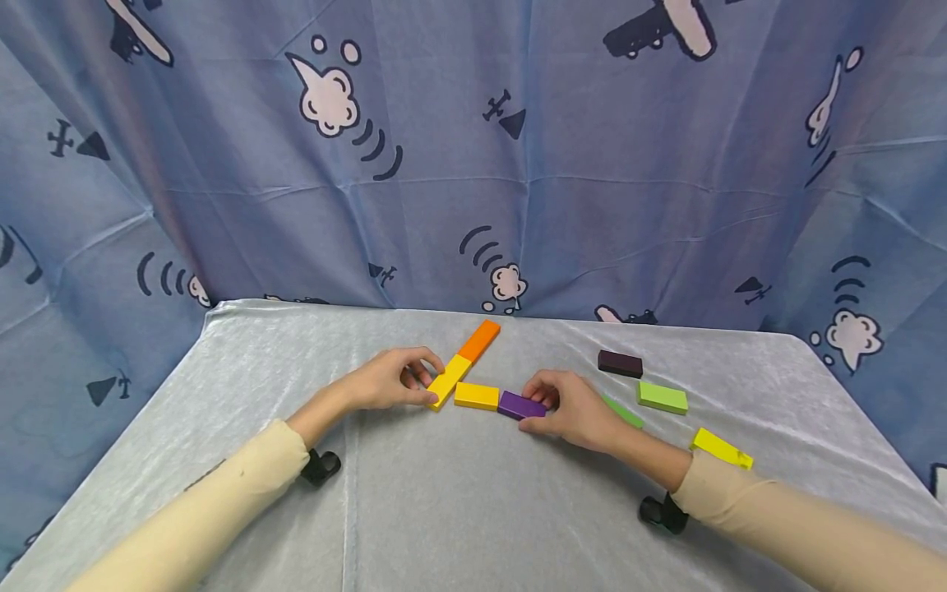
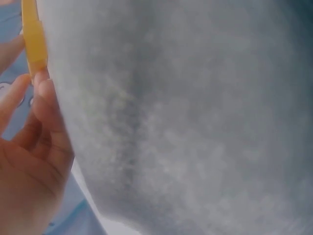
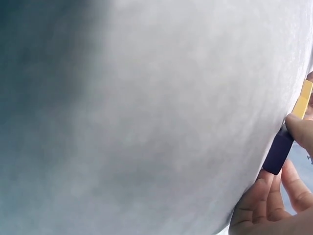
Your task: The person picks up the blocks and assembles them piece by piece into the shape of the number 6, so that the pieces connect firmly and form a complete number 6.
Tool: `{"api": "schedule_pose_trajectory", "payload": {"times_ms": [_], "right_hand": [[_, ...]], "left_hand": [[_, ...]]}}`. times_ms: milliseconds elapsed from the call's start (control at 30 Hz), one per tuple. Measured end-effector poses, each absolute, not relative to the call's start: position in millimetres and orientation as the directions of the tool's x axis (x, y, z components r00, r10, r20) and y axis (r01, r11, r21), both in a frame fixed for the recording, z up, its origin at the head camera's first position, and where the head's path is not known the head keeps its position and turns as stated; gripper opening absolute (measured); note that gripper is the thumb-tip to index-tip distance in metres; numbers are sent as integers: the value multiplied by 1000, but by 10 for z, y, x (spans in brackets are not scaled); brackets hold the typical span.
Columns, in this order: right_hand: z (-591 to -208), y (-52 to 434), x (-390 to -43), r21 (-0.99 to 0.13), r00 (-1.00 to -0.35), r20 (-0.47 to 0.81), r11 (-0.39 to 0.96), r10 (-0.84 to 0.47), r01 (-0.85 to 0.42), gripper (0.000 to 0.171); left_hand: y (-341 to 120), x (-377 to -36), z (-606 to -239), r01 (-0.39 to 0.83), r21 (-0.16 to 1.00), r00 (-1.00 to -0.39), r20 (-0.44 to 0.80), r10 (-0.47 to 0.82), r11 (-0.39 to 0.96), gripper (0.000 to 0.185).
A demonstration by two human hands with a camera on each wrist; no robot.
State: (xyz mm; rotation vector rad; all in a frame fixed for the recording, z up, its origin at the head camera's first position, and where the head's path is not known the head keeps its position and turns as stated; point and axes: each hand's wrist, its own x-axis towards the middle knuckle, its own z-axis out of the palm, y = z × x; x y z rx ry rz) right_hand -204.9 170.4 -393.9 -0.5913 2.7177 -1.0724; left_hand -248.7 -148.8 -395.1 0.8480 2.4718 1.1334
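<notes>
On the grey cloth, a slanted yellow block (image 1: 449,381) meets an orange block (image 1: 479,340) end to end. My left hand (image 1: 388,378) holds the slanted yellow block near its close end, thumb at the corner and fingers along the left side. A second yellow block (image 1: 477,396) lies just right of it. Beside that lies a purple block (image 1: 521,405), lined up with it. My right hand (image 1: 573,409) pinches the purple block by its right end, thumb on the near side and fingertips behind. In the right wrist view the purple block (image 3: 278,152) sits between thumb and fingers.
Right of my right hand lie a dark brown block (image 1: 620,363), a light green block (image 1: 662,397) and a bright yellow block (image 1: 721,449). A green block (image 1: 623,411) is partly hidden behind that hand. A patterned blue curtain (image 1: 444,164) hangs behind the table.
</notes>
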Motion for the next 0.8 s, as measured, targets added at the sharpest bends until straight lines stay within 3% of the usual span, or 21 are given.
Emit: {"api": "schedule_pose_trajectory", "payload": {"times_ms": [333, 800], "right_hand": [[-3851, 1822, -2069, -707, -904, 21, 633, -427, -316, 40], [-3647, 2460, -1935, -768, -922, 69, 569, -382, -293, 42]], "left_hand": [[-1485, -2491, -3950, 386, 761, -786, -26, 618, 522, 38], [-1497, -2494, -3965, 386, 763, -783, -26, 622, 518, 38]]}}
